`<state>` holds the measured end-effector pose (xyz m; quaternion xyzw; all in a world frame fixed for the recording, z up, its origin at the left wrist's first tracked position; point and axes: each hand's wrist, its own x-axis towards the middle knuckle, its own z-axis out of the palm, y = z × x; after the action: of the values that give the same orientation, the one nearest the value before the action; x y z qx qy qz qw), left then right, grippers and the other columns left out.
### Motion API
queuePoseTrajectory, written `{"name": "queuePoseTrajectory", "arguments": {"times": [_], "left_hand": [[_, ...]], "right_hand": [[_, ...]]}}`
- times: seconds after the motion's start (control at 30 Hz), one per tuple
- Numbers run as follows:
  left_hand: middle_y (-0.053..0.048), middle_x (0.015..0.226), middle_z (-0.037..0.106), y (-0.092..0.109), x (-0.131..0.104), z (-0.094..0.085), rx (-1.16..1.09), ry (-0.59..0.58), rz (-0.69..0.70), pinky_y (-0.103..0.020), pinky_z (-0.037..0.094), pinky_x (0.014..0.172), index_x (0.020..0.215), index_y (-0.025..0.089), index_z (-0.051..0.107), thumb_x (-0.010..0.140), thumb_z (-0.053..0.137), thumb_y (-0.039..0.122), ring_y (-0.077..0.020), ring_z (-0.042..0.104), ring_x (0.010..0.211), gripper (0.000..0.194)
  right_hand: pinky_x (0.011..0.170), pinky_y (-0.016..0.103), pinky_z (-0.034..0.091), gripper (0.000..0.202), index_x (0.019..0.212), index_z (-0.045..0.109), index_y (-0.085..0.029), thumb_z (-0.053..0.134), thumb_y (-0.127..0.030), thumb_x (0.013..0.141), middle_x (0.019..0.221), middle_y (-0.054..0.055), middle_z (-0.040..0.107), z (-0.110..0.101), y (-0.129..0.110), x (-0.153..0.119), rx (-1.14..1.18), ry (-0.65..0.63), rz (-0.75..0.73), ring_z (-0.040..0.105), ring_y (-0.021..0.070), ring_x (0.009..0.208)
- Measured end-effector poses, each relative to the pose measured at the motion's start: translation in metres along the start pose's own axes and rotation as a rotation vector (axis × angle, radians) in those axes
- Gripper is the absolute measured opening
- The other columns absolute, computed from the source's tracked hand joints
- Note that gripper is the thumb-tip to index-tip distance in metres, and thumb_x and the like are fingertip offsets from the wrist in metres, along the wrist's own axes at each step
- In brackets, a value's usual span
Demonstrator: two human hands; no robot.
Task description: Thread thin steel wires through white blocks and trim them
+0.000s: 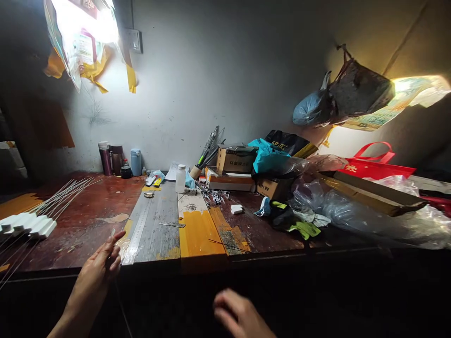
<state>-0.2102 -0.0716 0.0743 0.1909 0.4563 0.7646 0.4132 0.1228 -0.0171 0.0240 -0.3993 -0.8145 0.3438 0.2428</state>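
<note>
One thin wire (pixel 122 307) runs down from the left hand (pixel 100 263), whose fingers pinch it in front of the worktop (pixel 264 230). The right hand (pixel 243 312) is near the worktop's front edge, fingers curled and blurred; whether it holds anything, I cannot tell.

At the far left, several white blocks (pixel 44 226), smooth and squared, sit in a cluster too tight to count, with many thin rods (pixel 72 195) fanning out behind them. One more small white block (pixel 237 209) lies alone right of centre.

Two flat metal pieces lie on the grey strip: a long ruler (pixel 140 230) and a shorter plate (pixel 172 225). Beside them, yellow tape (pixel 199 232) covers part of the worktop, its surface glossy.

Three cylindrical flasks (pixel 136 162) stand by the wall, one small dark jar (pixel 126 171) among them. One translucent plastic bottle (pixel 180 180) has a white cap; its contents are unclear. Behind it, one cardboard tube (pixel 195 172) holds a bundle of slim sticks (pixel 210 145). Farther right, one shallow cardboard tray (pixel 373 192) rests on crumpled clear plastic (pixel 341 211).
</note>
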Motion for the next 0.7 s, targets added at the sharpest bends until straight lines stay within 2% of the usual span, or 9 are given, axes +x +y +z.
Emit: {"name": "queuePoseTrajectory", "arguments": {"times": [0.07, 0.17, 0.27, 0.33, 0.47, 0.6, 0.7], "left_hand": [[0.007, 0.054, 0.046, -0.003, -0.003, -0.004, 0.046, 0.039, -0.033, -0.014, 0.039, 0.035, 0.105, 0.017, 0.07, 0.066, 0.076, 0.041, -0.0072, 0.047, 0.042, 0.046], [0.005, 0.056, 0.051, -0.009, -0.002, -0.011, 0.081, 0.063, -0.076, -0.015, 0.042, 0.038, 0.105, 0.017, 0.07, 0.062, 0.079, 0.042, -0.009, 0.053, 0.047, 0.05], [0.006, 0.051, 0.053, -0.02, 0.004, -0.015, 0.067, 0.034, -0.097, -0.013, 0.037, 0.034, 0.105, 0.019, 0.068, 0.058, 0.083, 0.041, -0.0065, 0.049, 0.038, 0.054], [0.008, 0.046, 0.054, -0.029, 0.009, -0.016, 0.06, 0.032, -0.084, -0.011, 0.03, 0.028, 0.102, 0.022, 0.065, 0.055, 0.084, 0.045, -0.0042, 0.041, 0.03, 0.056], [0.006, 0.048, 0.057, -0.044, 0.014, -0.018, 0.101, 0.04, -0.106, -0.012, 0.028, 0.027, 0.1, 0.021, 0.065, 0.057, 0.081, 0.05, -0.0054, 0.042, 0.029, 0.054], [0.01, 0.043, 0.039, -0.049, 0.012, -0.02, 0.112, 0.021, -0.153, -0.013, 0.028, 0.032, 0.107, 0.019, 0.068, 0.062, 0.078, 0.05, -0.0047, 0.037, 0.034, 0.055], [0.007, 0.053, 0.048, -0.046, 0.005, -0.017, 0.11, -0.01, -0.17, -0.015, 0.033, 0.037, 0.111, 0.021, 0.067, 0.063, 0.078, 0.049, -0.006, 0.042, 0.042, 0.057]], "right_hand": [[0.077, 0.028, 0.047, 0.015, 0.087, 0.065, -0.022, 0.05, -0.023, 0.088, 0.087, 0.003, 0.066, -0.018, -0.013, 0.053, -0.172, 0.103, -0.104, 0.063, 0.0177, 0.083], [0.081, 0.027, 0.045, 0.016, 0.09, 0.064, -0.017, 0.049, -0.018, 0.089, 0.095, 0.006, 0.066, -0.034, -0.026, 0.137, -0.292, 0.132, -0.142, 0.061, 0.0177, 0.09], [0.084, 0.03, 0.045, 0.015, 0.088, 0.066, -0.015, 0.051, -0.018, 0.09, 0.094, 0.006, 0.067, -0.032, -0.03, 0.207, -0.334, 0.095, -0.127, 0.061, 0.0179, 0.092], [0.083, 0.035, 0.048, 0.015, 0.092, 0.064, -0.014, 0.054, -0.025, 0.092, 0.095, 0.005, 0.066, -0.025, -0.033, 0.24, -0.361, 0.069, -0.095, 0.061, 0.0178, 0.09], [0.081, 0.039, 0.052, 0.023, 0.107, 0.06, -0.015, 0.056, -0.031, 0.092, 0.108, 0.006, 0.063, -0.008, -0.044, 0.277, -0.4, 0.034, -0.014, 0.062, 0.0188, 0.092], [0.083, 0.04, 0.052, 0.024, 0.111, 0.059, -0.014, 0.055, -0.029, 0.093, 0.112, 0.006, 0.061, 0.005, -0.052, 0.289, -0.379, 0.042, 0.037, 0.062, 0.0207, 0.096], [0.081, 0.04, 0.052, 0.024, 0.109, 0.059, -0.012, 0.057, -0.029, 0.092, 0.11, 0.006, 0.061, 0.005, -0.059, 0.29, -0.311, 0.061, 0.038, 0.062, 0.0213, 0.095]]}}
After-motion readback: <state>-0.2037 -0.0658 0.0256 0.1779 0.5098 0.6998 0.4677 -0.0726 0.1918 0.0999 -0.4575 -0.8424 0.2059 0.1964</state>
